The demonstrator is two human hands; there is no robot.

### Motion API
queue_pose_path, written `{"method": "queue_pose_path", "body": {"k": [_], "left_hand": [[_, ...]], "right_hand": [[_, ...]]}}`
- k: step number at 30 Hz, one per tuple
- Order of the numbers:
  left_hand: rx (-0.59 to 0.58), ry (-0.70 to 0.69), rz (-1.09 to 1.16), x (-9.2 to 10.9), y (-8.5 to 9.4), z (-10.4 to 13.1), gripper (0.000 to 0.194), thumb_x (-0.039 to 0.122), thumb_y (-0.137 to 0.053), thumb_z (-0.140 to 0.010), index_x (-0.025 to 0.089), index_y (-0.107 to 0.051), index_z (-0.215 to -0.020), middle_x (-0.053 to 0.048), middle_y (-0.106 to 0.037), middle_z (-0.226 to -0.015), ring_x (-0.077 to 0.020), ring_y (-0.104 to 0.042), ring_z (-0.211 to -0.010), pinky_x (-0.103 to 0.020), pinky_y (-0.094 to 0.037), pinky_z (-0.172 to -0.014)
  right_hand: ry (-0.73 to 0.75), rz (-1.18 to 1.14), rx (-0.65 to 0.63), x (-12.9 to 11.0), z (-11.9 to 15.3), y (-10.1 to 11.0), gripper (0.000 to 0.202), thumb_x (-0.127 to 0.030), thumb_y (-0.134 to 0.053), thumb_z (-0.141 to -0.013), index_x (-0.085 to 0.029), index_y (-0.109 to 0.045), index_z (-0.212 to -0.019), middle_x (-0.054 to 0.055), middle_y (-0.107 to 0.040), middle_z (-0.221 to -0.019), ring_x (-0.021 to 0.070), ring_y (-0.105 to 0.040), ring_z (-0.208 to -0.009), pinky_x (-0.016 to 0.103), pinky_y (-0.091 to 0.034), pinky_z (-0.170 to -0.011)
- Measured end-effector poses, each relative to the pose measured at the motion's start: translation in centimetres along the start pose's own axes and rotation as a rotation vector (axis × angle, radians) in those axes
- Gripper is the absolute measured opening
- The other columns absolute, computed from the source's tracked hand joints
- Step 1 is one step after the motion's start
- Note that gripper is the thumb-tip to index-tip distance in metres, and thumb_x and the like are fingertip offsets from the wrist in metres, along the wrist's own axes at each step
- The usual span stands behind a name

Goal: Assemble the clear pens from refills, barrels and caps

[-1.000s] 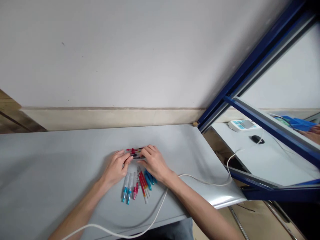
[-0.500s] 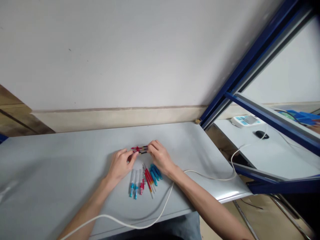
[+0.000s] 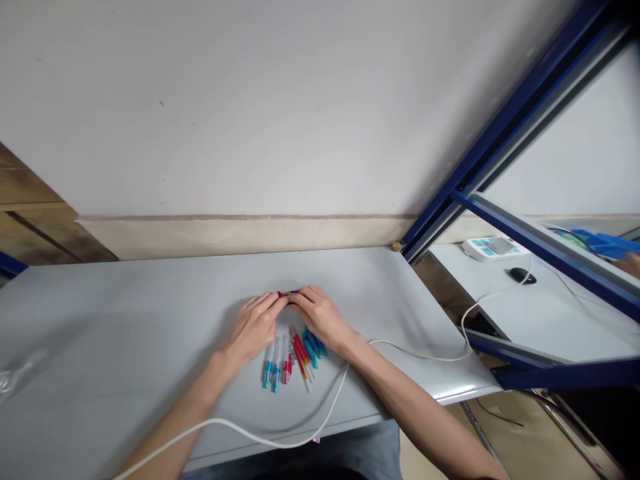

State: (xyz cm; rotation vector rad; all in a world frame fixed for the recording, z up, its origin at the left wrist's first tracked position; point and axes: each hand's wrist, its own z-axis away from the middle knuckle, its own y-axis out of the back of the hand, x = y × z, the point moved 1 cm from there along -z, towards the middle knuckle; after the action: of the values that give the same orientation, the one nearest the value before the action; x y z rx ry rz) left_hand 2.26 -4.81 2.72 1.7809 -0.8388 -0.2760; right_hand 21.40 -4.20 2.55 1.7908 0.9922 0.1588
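Observation:
My left hand (image 3: 256, 321) and my right hand (image 3: 320, 313) meet fingertip to fingertip above the grey table. Both are closed around a few thin red and dark pen parts (image 3: 287, 293); only a short stretch shows between the fingers, and the rest is hidden. Just below lie clear pen barrels with blue grips (image 3: 277, 368), a clear barrel with a pink-red grip (image 3: 287, 370), red ink refills (image 3: 301, 357) and several blue pen caps (image 3: 315, 345).
A white cable (image 3: 280, 443) crosses the table's front and my forearms. At the far left lies a clear plastic piece (image 3: 7, 381). Blue frame bars (image 3: 545, 243) stand on the right. Beyond them a second table holds a black mouse (image 3: 522, 275) and a white keypad device (image 3: 493, 248).
My left hand has moved right, closing the gap to my right hand. The red and dark pen parts are now mostly covered by fingers. The view has shifted slightly.

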Motion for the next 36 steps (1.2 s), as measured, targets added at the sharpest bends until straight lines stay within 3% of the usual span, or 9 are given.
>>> {"method": "queue_pose_path", "body": {"k": [4,8,12,16,20,23,28,32,36], "left_hand": [[-0.005,0.036,0.006,0.0,0.0,-0.2,0.020,0.022,-0.043,-0.103,0.022,-0.063,-0.100,-0.004,-0.068,-0.095,-0.0203,-0.063,-0.088,-0.032,-0.043,-0.076],[0.053,0.143,-0.004,-1.0,0.5,-0.1,0.023,0.017,-0.044,-0.100,0.021,-0.061,-0.086,-0.003,-0.066,-0.084,-0.0187,-0.061,-0.078,-0.030,-0.039,-0.069],[0.127,0.248,0.006,-2.4,1.0,0.2,0.025,0.015,-0.043,-0.098,0.021,-0.060,-0.080,-0.002,-0.066,-0.082,-0.0180,-0.060,-0.075,-0.029,-0.036,-0.066],[0.159,0.267,0.035,-2.7,0.7,0.4,0.024,0.015,-0.043,-0.097,0.021,-0.061,-0.083,-0.003,-0.067,-0.085,-0.0178,-0.060,-0.077,-0.028,-0.036,-0.067],[0.150,0.260,0.027,-2.3,0.5,0.3,0.024,0.011,-0.044,-0.094,0.021,-0.063,-0.083,-0.002,-0.067,-0.083,-0.0181,-0.060,-0.076,-0.028,-0.035,-0.065],[0.140,0.262,0.021,-2.0,0.6,0.3,0.025,0.008,-0.045,-0.092,0.022,-0.063,-0.082,-0.002,-0.068,-0.084,-0.0179,-0.060,-0.076,-0.029,-0.034,-0.064],[0.142,0.242,0.015,-1.8,0.7,0.2,0.024,0.007,-0.046,-0.092,0.021,-0.061,-0.079,-0.001,-0.068,-0.083,-0.0174,-0.061,-0.075,-0.029,-0.034,-0.063],[0.139,0.227,0.002,-1.8,0.7,0.2,0.024,0.005,-0.047,-0.091,0.021,-0.061,-0.080,-0.001,-0.068,-0.082,-0.0169,-0.060,-0.074,-0.029,-0.034,-0.063],[0.124,0.245,-0.020,-1.7,0.7,0.2,0.023,0.006,-0.049,-0.091,0.021,-0.062,-0.080,-0.001,-0.068,-0.082,-0.0172,-0.061,-0.074,-0.029,-0.034,-0.063]], "right_hand": [[0.003,-0.028,-0.040,0.5,0.0,0.5,0.022,-0.014,-0.045,-0.102,-0.019,-0.065,-0.104,0.008,-0.063,-0.094,0.0221,-0.055,-0.087,0.036,-0.044,-0.084],[-0.067,-0.040,0.045,2.1,-0.2,2.4,0.025,-0.011,-0.041,-0.101,-0.017,-0.065,-0.095,0.009,-0.061,-0.090,0.0225,-0.053,-0.085,0.033,-0.043,-0.080],[-0.181,-0.129,0.146,3.4,0.0,3.9,0.024,-0.023,-0.043,-0.103,-0.018,-0.064,-0.092,0.005,-0.060,-0.083,0.0176,-0.053,-0.074,0.028,-0.041,-0.072],[-0.141,-0.230,-0.049,2.3,0.2,3.3,0.034,-0.034,-0.045,-0.105,-0.018,-0.065,-0.082,-0.001,-0.057,-0.065,0.0130,-0.047,-0.056,0.025,-0.036,-0.061],[0.034,-0.394,-0.269,0.1,0.2,2.3,0.021,-0.022,-0.055,-0.100,-0.019,-0.071,-0.087,0.004,-0.072,-0.083,0.0161,-0.063,-0.074,0.025,-0.044,-0.070],[-0.010,-0.488,-0.396,-0.6,0.3,2.1,0.012,-0.014,-0.063,-0.094,-0.019,-0.073,-0.099,0.003,-0.075,-0.085,0.0156,-0.066,-0.074,0.024,-0.046,-0.069],[0.002,-0.600,-0.527,-0.7,0.4,2.6,0.008,-0.024,-0.071,-0.091,-0.018,-0.076,-0.087,0.003,-0.076,-0.082,0.0153,-0.068,-0.073,0.024,-0.049,-0.070],[0.026,-0.671,-0.619,-1.0,0.4,2.9,0.015,-0.013,-0.062,-0.095,-0.017,-0.077,-0.095,0.004,-0.076,-0.086,0.0146,-0.069,-0.076,0.024,-0.051,-0.073],[0.025,-0.611,-0.649,-1.4,0.5,3.3,0.017,-0.005,-0.067,-0.088,-0.019,-0.077,-0.091,0.001,-0.075,-0.084,0.0141,-0.068,-0.076,0.024,-0.050,-0.072]]}}
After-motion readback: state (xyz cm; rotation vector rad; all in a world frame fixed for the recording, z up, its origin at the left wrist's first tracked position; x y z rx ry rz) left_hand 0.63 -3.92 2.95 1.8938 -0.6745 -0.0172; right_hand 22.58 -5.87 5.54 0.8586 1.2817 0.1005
